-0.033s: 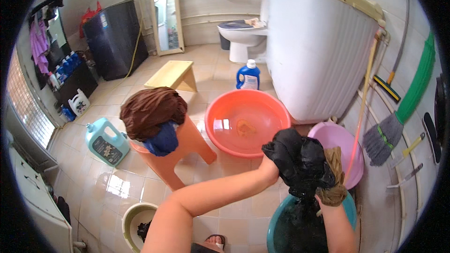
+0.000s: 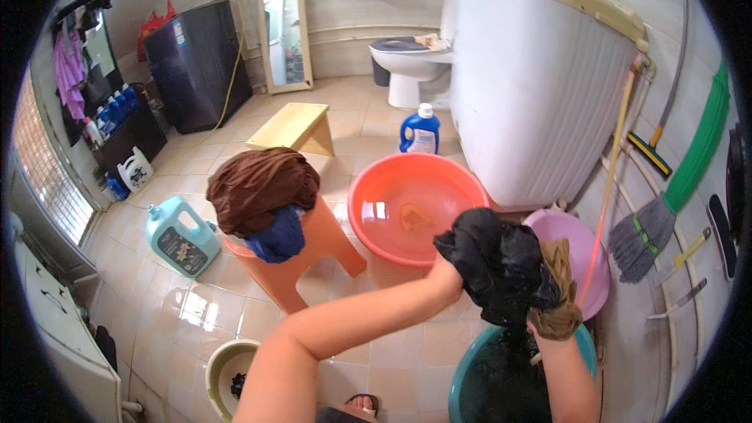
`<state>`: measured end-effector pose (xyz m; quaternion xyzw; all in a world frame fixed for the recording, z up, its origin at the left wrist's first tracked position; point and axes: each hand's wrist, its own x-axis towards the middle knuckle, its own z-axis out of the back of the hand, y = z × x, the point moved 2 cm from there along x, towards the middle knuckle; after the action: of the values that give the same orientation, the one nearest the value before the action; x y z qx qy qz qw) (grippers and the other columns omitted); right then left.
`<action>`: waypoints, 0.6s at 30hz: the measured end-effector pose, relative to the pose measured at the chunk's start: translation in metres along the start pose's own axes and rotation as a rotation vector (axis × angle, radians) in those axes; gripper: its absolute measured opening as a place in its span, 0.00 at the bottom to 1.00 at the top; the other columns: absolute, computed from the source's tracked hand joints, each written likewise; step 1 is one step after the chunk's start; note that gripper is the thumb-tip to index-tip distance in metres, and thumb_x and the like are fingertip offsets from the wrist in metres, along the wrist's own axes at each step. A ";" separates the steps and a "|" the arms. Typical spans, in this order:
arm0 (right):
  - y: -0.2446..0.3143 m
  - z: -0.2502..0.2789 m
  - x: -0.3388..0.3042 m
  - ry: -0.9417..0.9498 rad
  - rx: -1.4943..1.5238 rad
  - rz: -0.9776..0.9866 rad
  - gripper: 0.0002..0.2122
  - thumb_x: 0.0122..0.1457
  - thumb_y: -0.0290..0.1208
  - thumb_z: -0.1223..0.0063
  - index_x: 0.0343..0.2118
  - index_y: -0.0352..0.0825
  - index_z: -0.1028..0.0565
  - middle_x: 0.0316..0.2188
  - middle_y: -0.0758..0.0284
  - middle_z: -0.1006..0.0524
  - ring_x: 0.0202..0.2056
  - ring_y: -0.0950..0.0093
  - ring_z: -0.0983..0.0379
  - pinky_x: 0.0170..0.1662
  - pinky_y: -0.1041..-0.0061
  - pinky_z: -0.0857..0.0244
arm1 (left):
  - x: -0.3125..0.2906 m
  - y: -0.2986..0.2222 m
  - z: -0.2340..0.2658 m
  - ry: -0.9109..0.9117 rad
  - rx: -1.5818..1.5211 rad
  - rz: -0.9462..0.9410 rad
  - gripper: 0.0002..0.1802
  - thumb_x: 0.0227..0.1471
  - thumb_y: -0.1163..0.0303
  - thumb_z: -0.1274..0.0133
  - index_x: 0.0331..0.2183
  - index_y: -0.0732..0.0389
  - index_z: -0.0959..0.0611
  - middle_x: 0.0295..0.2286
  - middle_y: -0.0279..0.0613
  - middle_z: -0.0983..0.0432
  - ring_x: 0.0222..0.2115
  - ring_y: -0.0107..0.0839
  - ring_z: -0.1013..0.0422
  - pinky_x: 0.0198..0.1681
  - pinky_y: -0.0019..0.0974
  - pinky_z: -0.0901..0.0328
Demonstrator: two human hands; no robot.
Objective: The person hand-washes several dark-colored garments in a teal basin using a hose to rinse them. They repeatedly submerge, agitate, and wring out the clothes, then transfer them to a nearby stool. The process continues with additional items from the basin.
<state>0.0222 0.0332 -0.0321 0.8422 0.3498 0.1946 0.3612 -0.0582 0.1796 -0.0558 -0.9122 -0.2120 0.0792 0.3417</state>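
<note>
Head view: the black cloth (image 2: pixel 497 266) is bunched up above the teal basin (image 2: pixel 464 360), a dark strand trailing from it toward the basin's dark contents, which may be cloth or water. The left hand (image 2: pixel 448 272) meets the bundle at its left side and is mostly hidden by it; the right hand (image 2: pixel 540 335) lies at the lower right, largely covered by an olive-brown cloth (image 2: pixel 558 321), possibly a glove. The bundle is borne between the hands, but the fingers are hidden, so whether they are clamped cannot be told. Good handling would probably keep the load over the teal basin, so that drips fall inside it, gather the trailing strand, and keep the folds clear of the coral basin (image 2: pixel 368 223) and the pink basin (image 2: pixel 587 270) just beyond.
</note>
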 end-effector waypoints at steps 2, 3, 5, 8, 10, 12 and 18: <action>0.023 -0.057 0.024 0.060 -0.192 0.044 0.16 0.57 0.40 0.61 0.45 0.40 0.36 0.44 0.66 0.33 0.45 0.71 0.36 0.47 0.71 0.40 | -0.007 -0.055 -0.017 -0.043 -0.119 0.056 0.18 0.55 0.60 0.61 0.43 0.60 0.29 0.39 0.38 0.30 0.39 0.29 0.32 0.43 0.33 0.37; 0.033 -0.086 0.039 0.098 -0.294 0.065 0.15 0.56 0.41 0.60 0.44 0.40 0.35 0.43 0.66 0.33 0.44 0.71 0.36 0.46 0.71 0.40 | -0.007 -0.098 -0.023 0.011 0.070 -0.024 0.17 0.54 0.62 0.59 0.42 0.60 0.28 0.38 0.37 0.30 0.38 0.29 0.33 0.43 0.32 0.37; 0.000 -0.151 0.091 0.257 -0.482 0.014 0.15 0.55 0.41 0.59 0.42 0.40 0.33 0.41 0.67 0.31 0.42 0.72 0.34 0.44 0.71 0.39 | -0.027 -0.206 0.013 -0.012 0.710 -0.280 0.14 0.51 0.65 0.56 0.40 0.59 0.27 0.36 0.35 0.30 0.37 0.29 0.33 0.42 0.30 0.37; 0.039 -0.230 0.122 0.309 -1.217 0.247 0.14 0.54 0.42 0.57 0.39 0.41 0.31 0.38 0.67 0.29 0.40 0.74 0.33 0.42 0.72 0.37 | -0.023 -0.313 0.001 0.068 1.469 -0.584 0.16 0.42 0.70 0.48 0.38 0.58 0.25 0.36 0.36 0.29 0.35 0.29 0.33 0.42 0.29 0.38; -0.029 -0.296 0.151 0.565 -1.588 0.334 0.13 0.53 0.42 0.56 0.37 0.41 0.29 0.36 0.68 0.28 0.39 0.74 0.32 0.40 0.72 0.37 | -0.080 -0.389 0.087 -0.259 1.540 -0.493 0.18 0.39 0.71 0.45 0.38 0.58 0.24 0.34 0.38 0.28 0.34 0.29 0.33 0.43 0.29 0.38; -0.077 -0.340 0.154 0.779 -1.913 0.478 0.12 0.52 0.42 0.55 0.35 0.42 0.28 0.34 0.68 0.27 0.37 0.75 0.30 0.39 0.73 0.36 | -0.130 -0.453 0.178 -0.563 0.883 -0.464 0.16 0.41 0.70 0.46 0.37 0.59 0.24 0.31 0.39 0.26 0.33 0.28 0.32 0.44 0.29 0.39; -0.191 -0.278 0.149 0.869 -0.887 -0.162 0.14 0.54 0.42 0.53 0.42 0.43 0.30 0.38 0.70 0.27 0.39 0.76 0.30 0.37 0.73 0.33 | -0.192 -0.390 0.251 -0.705 1.345 -0.751 0.12 0.40 0.69 0.45 0.32 0.60 0.21 0.23 0.38 0.27 0.24 0.29 0.32 0.30 0.30 0.37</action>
<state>-0.1238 0.3674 0.0212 0.4270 0.4133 0.6180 0.5147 -0.4332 0.5073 0.0110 -0.3058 -0.5028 0.3496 0.7290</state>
